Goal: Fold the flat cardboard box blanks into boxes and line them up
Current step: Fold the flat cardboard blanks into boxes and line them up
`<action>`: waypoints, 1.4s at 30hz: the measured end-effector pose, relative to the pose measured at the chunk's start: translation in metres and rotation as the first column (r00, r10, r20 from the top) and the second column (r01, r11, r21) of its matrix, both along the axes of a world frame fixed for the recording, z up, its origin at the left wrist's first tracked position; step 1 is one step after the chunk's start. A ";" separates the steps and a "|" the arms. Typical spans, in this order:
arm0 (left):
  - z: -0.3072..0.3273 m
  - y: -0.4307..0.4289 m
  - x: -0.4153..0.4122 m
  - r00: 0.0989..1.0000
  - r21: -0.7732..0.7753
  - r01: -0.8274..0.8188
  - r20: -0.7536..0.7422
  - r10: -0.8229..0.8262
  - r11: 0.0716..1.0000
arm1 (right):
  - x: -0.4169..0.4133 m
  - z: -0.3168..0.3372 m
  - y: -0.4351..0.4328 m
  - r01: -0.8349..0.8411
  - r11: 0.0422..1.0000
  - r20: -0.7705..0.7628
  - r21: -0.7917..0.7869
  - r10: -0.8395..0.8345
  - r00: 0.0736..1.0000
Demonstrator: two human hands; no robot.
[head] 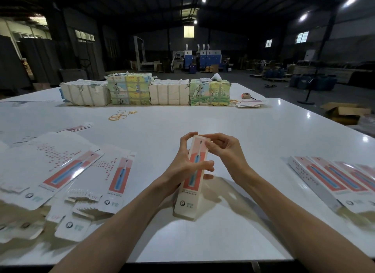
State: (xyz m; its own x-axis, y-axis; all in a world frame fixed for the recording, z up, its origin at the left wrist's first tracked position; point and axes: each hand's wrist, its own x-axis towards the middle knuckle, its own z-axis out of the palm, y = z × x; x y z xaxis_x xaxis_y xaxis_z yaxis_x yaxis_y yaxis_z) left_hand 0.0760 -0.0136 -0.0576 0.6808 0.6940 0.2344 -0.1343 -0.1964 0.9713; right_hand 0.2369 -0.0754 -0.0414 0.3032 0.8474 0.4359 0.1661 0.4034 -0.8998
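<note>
Cardboard, white with a coral panel and a blue toothbrush printed on it, made up the long narrow box at the centre of the bench. The box was tilted, its near end down by the bench top and its far end raised. The left hand gripped it round the middle, with the forefinger reaching up to the far end. The right hand pinched that far end between its fingertips. Nothing showed of what the box held.

Left of the box lay a loose heap of flat blanks with the same print, overlapping one another. Right of the box a row of folded boxes lay side by side, touching and closed.

Beyond the box a scatter of yellow rubber bands lay on the bench. Farther beyond stood a line of wrapped bundles, two plain and two with coloured pictures. Beyond the box to the right, by the end of that line, were a small stack of blanks and a tape measure. Off the bench, far right of the box, an open brown carton sat on the floor, its contents too dark to tell.
</note>
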 end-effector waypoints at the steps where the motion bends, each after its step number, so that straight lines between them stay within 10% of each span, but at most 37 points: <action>1: 0.000 0.000 0.000 1.000 0.000 -0.001 -0.006 0.001 1.000 | 0.000 0.000 0.000 0.001 1.000 0.001 -0.001 -0.001 1.000; 8: 0.007 -0.005 0.005 0.977 -0.254 0.025 0.211 0.030 0.967 | -0.008 -0.009 0.007 0.135 0.990 0.247 -0.025 -0.125 0.961; 14: 0.016 -0.009 0.005 0.851 -0.467 0.000 0.464 0.245 0.884 | -0.032 0.000 0.002 0.266 0.964 0.825 -0.009 -0.143 0.547; 25: -0.002 -0.013 -0.004 0.999 -0.134 0.028 -0.021 -0.031 0.991 | 0.039 0.008 -0.049 0.615 0.789 0.910 0.001 -0.256 0.327; 30: -0.005 -0.013 -0.009 0.989 0.000 0.117 -0.088 -0.117 0.993 | 0.105 -0.007 -0.093 0.775 0.612 0.927 -0.156 -0.182 0.330; 42: -0.011 -0.008 -0.006 0.972 0.053 0.166 -0.178 -0.154 0.985 | 0.131 -0.003 -0.139 0.943 0.332 1.000 0.011 -0.012 -0.007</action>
